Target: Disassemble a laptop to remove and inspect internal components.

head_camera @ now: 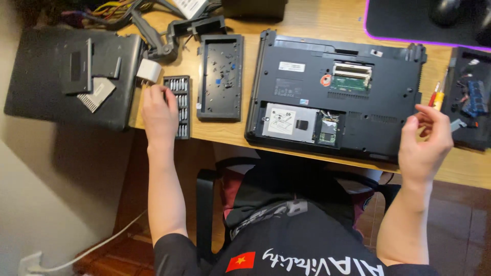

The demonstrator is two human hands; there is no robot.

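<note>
Left of centre, the left hand [159,115] rests with curled fingers on a black screwdriver-bit case [180,106]. At right, the right hand [423,140] hovers half-closed and empty over the opened black laptop underside [353,97].

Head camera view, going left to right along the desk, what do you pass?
Black flat case → left hand → rack of screwdriver bits → empty black tray → upturned laptop with its covers off → right hand → black tray of small parts.
</note>
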